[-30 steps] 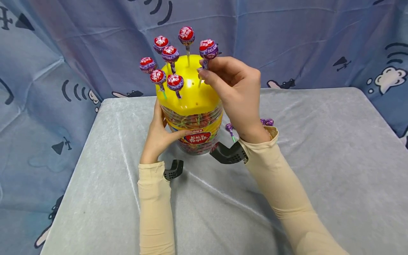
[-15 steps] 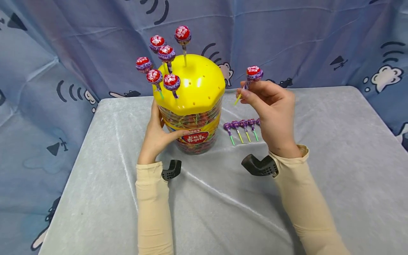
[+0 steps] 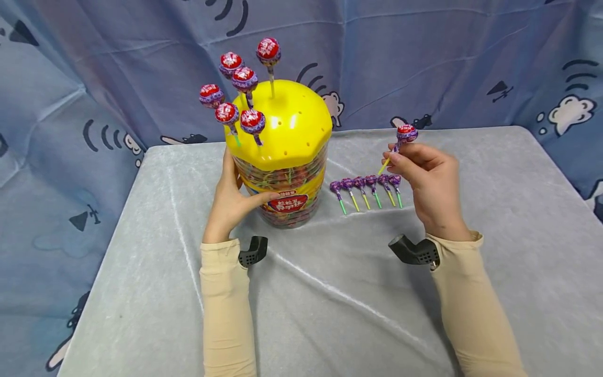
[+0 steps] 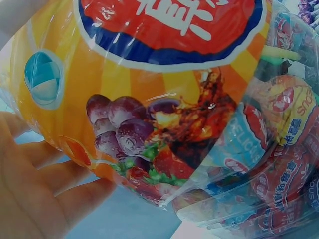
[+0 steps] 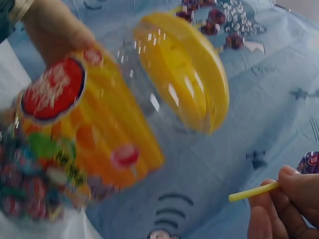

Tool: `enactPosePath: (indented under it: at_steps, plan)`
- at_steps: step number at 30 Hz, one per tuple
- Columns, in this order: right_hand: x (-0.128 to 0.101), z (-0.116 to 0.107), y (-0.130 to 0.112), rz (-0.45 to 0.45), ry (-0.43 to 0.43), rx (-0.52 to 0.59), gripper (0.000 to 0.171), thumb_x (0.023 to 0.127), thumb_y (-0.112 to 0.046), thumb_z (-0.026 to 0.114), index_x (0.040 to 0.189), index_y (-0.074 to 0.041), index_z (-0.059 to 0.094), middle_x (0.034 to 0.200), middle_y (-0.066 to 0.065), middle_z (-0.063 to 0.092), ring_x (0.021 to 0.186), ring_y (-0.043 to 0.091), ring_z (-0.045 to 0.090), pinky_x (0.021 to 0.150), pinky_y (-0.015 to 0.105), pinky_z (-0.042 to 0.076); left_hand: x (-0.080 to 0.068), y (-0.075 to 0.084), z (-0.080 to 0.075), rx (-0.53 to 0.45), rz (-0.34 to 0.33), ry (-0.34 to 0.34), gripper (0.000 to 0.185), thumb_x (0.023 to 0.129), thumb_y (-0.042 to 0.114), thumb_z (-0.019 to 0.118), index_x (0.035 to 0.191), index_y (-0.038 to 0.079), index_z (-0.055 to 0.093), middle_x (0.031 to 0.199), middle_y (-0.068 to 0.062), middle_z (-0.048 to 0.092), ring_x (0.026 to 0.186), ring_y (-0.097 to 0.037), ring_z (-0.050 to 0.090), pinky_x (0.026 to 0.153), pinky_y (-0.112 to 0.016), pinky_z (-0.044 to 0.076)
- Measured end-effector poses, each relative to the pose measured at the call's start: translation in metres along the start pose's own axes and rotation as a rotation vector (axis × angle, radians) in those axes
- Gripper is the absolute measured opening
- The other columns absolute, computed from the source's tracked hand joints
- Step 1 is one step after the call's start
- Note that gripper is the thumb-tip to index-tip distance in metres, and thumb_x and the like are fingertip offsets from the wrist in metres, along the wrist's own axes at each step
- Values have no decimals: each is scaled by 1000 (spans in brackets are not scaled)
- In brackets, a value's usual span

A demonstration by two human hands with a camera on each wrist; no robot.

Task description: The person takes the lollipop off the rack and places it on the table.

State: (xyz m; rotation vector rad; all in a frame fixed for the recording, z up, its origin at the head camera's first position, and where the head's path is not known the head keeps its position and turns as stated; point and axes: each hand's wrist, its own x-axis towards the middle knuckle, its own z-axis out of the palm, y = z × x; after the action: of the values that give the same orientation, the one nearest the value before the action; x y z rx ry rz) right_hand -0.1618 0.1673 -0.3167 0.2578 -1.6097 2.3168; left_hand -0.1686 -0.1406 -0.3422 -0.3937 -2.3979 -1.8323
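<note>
So roughly halfway through pulling the pops off the lid, I'd say. The right hand (image 3: 431, 178), right of centre in the head view, is pinching a lollipop (image 3: 404, 134) by its yellow-green stick, fingers curled round it, head up and tilted, held just above the right end of a row of six lollipops (image 3: 365, 184) lying side by side on the grey table cover (image 3: 494, 235). It hasn't touched down yet, so that one's not laid with the others. Six lollipops (image 3: 237, 89) are still stuck in the holes on the upper left of the yellow lid (image 3: 292, 131), while the lid's right side shows only bare holes. The left hand (image 3: 233, 201) is wrapped against the side of the clear jar (image 3: 287, 201) under the lid, thumb across the front near the red label, steadying it. In the left wrist view the palm sits flat on the plastic.
</note>
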Motion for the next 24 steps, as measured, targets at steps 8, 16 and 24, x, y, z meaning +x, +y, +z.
enactPosePath:
  at_steps: [8, 16, 24]
  plan:
    - [-1, -33, 10, 83, 39, -57, 5, 80, 13, 67, 82, 8, 68, 82, 11, 70, 71, 17, 68, 67, 24, 57, -6, 20, 0, -3, 3, -1, 111, 71, 5, 83, 152, 18, 8, 150, -6, 29, 132, -21, 34, 111, -40, 28]
    - [3, -57, 23, 219, 75, -158, 6, 80, 9, 68, 85, 5, 70, 81, 8, 71, 71, 15, 68, 66, 24, 57, -6, 20, 0, 14, -4, 1, 112, 71, 3, 82, 153, 19, 7, 151, -6, 27, 134, -21, 32, 110, -41, 28]
    - [10, -80, 36, 307, 106, -282, 6, 81, 4, 71, 85, 0, 72, 79, 1, 70, 70, 11, 67, 64, 21, 56, -6, 20, 1, 17, -3, -3, 112, 72, 5, 82, 153, 19, 6, 151, -7, 26, 135, -21, 31, 110, -44, 27]
